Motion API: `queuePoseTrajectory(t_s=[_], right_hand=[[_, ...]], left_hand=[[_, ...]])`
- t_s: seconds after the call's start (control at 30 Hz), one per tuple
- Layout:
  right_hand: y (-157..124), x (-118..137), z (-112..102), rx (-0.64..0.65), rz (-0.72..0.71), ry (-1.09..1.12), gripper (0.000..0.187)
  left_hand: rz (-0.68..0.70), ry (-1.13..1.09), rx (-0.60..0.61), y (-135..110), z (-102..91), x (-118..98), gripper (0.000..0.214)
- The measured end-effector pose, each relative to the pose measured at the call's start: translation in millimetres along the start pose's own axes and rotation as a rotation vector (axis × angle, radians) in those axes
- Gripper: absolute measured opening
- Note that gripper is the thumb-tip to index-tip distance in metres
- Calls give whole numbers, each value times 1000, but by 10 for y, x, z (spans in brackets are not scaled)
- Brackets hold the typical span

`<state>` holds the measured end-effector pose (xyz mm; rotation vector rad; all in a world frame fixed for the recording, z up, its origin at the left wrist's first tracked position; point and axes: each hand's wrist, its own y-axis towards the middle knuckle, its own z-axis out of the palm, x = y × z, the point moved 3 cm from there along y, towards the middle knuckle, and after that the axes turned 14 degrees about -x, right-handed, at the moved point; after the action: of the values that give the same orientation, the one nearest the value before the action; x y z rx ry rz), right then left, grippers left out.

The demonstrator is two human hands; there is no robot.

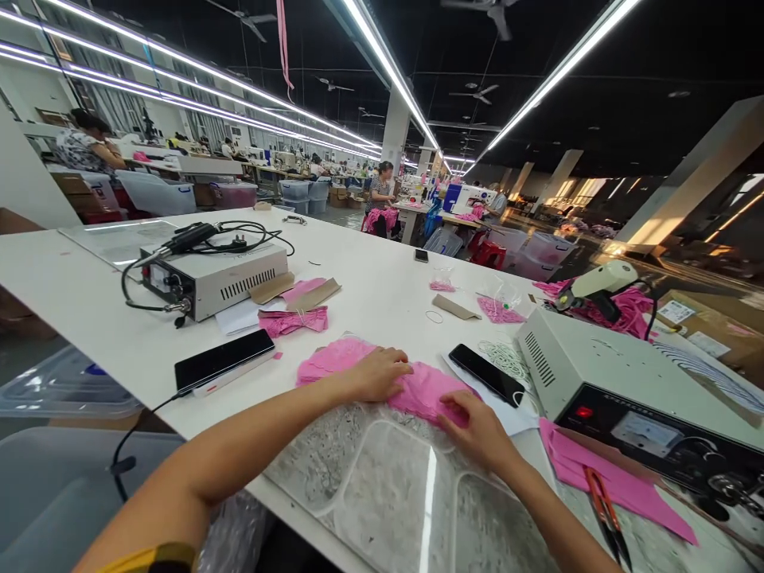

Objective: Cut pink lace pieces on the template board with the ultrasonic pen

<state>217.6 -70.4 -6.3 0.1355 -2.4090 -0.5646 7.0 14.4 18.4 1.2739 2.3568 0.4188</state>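
Note:
A stack of pink fabric pieces (433, 390) lies spread across the near part of the table, over a clear plastic sheet or lid (387, 485). My left hand (379, 374) rests palm down on the middle of the stack, fingers extended together over the cloth. At the stack's right end, my right hand (477, 430) has its thumb and fingers around the edge of the fabric. Just beyond my left hand is a tied pink fabric bundle (294, 320). A black phone (486, 372) lies beyond my right hand.
Left stands a metal power unit (239, 274) with a coiled cable; another unit (633, 398) is at right. Red-handled thread snips (606, 509) lie on pink cloth. Another phone (224, 358) is plugged in at left. A person (382, 195) stands beyond the table.

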Motion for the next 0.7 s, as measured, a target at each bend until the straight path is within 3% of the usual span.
queuePoseTrajectory(t_s=[0.13, 0.4, 0.57, 0.7], right_hand=[[-57, -5, 22, 7, -19, -18, 22], [-32, 42, 41, -114, -55, -79, 15], [-14, -2, 0, -236, -100, -168, 17], [-163, 24, -89, -235, -212, -157, 18]], left_hand=[[33, 20, 34, 287, 214, -78, 26], [39, 84, -5, 435, 114, -176, 26], [98, 142, -7, 292, 30, -259, 18], [163, 157, -4, -87, -83, -297, 16]])
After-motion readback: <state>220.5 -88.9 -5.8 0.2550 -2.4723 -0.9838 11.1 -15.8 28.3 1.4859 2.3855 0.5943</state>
